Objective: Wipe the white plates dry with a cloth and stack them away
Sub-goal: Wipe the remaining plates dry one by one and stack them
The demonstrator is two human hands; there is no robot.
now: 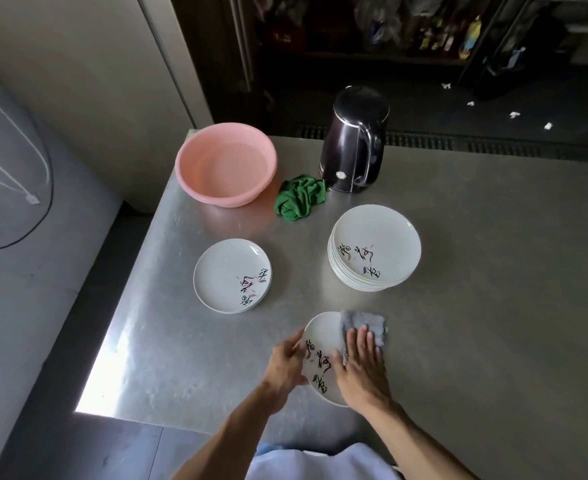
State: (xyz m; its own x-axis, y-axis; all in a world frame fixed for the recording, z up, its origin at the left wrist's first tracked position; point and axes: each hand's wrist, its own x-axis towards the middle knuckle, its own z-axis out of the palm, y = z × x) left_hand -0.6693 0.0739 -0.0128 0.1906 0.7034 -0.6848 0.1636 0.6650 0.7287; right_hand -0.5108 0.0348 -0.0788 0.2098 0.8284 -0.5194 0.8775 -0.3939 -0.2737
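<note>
A white plate (322, 344) with black brush writing lies near the table's front edge. My left hand (287, 363) grips its left rim. My right hand (361, 362) presses a grey cloth (365, 323) flat onto the plate's right side, fingers straight. To the upper right stands a stack of several white plates (375, 249). A low pile of the same plates (232, 275) sits to the upper left.
The steel table (476, 306) carries a pink basin (226, 164) at the back left, a crumpled green cloth (301, 197) and a dark electric kettle (354, 140). The table's left edge drops to the floor. Dark shelves stand behind.
</note>
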